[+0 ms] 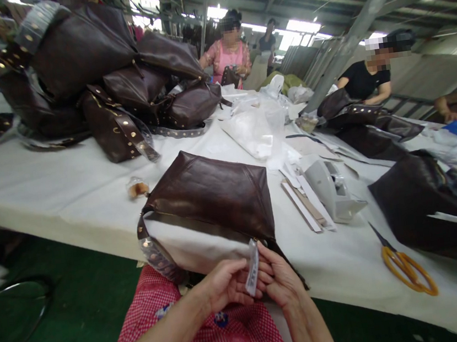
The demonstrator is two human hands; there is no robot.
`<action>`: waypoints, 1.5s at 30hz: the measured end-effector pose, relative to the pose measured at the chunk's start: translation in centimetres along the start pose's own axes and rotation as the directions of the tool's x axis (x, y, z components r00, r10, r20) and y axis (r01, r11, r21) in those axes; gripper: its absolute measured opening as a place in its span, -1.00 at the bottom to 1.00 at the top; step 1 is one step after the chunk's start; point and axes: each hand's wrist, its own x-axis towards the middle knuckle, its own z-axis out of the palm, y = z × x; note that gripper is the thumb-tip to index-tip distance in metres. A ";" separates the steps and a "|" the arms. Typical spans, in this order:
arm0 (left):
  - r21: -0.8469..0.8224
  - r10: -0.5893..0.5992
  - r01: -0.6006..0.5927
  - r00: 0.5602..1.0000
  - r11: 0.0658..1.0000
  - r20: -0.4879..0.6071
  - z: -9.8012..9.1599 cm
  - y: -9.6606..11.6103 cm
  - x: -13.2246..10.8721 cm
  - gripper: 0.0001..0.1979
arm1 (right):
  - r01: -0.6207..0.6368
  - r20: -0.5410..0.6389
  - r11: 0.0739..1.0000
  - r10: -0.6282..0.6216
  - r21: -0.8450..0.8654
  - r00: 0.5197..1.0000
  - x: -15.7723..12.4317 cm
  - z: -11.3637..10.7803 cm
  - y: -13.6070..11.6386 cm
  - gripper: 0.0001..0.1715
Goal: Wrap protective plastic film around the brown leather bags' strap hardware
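A dark brown leather bag (214, 192) lies flat at the near edge of the white table (67, 185), its studded strap (156, 257) hanging over the edge toward my lap. Just below the bag, my left hand (226, 285) and my right hand (279, 281) meet, both pinching a small grey-white tag (252, 268) held upright between the fingers. Both hands are closed on the tag, over my red checked clothing.
A pile of brown studded bags (109, 80) fills the far left of the table. Yellow-handled scissors (407, 265) lie at the right, near another dark bag (428, 207). A grey tool (333, 188), card strips and plastic wrap (256, 126) sit mid-table. Other people work at the far side.
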 end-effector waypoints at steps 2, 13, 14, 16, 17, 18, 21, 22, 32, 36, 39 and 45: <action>0.020 0.058 -0.056 0.993 0.998 -0.103 0.2 0.0 0.5 -0.52 | 0.035 0.011 0.999 -0.034 -0.024 0.999 0.1 -0.1 0.1 -0.45; 0.263 0.395 -0.314 0.843 0.912 -0.364 1.9 0.7 2.0 -0.76 | 0.175 0.005 0.983 -0.175 -0.050 0.985 0.3 0.1 0.5 -0.56; 0.407 0.491 -0.337 0.788 0.849 -0.372 2.0 0.8 1.8 -0.78 | 0.197 -0.008 0.979 -0.197 -0.046 0.980 0.3 0.2 0.7 -0.56; 0.660 0.658 -0.343 0.686 0.669 -0.311 2.1 0.9 1.4 -0.79 | 0.238 -0.041 0.970 -0.240 -0.040 0.970 0.2 0.7 0.9 -0.55; 0.738 0.708 -0.334 0.654 0.586 -0.266 2.1 1.0 1.2 -0.79 | 0.257 -0.060 0.966 -0.259 -0.039 0.964 0.1 0.9 1.1 -0.54; 0.783 0.737 -0.329 0.635 0.528 -0.230 2.1 1.0 1.0 -0.78 | 0.273 -0.081 0.961 -0.276 -0.041 0.958 0.0 1.2 1.2 -0.54; 0.782 0.749 -0.344 0.625 0.519 -0.222 2.0 0.9 1.0 -0.79 | 0.320 -0.142 0.946 -0.324 -0.054 0.935 -0.2 2.0 1.6 -0.51; 0.753 0.732 -0.355 0.639 0.554 -0.237 2.0 0.8 1.1 -0.79 | 0.334 -0.159 0.941 -0.338 -0.055 0.928 -0.2 2.2 1.7 -0.50; 0.557 0.596 -0.372 0.746 0.743 -0.297 2.6 0.5 1.5 -0.87 | 0.359 -0.208 0.932 -0.362 -0.055 0.909 0.2 2.4 2.4 -0.54; 0.771 0.803 -0.424 0.567 0.476 -0.184 2.9 0.7 0.8 -0.92 | 0.359 -0.171 0.933 -0.359 -0.031 0.917 0.1 2.3 2.2 -0.53; 0.853 0.865 -0.434 0.501 0.290 -0.039 2.6 0.8 0.5 -0.80 | 0.373 -0.162 0.928 -0.370 -0.018 0.915 0.2 2.1 2.1 -0.48; 0.901 0.855 -0.401 0.514 0.163 0.073 1.7 0.7 0.8 -0.70 | 0.381 -0.106 0.921 -0.388 -0.078 0.916 0.2 1.6 2.0 -0.46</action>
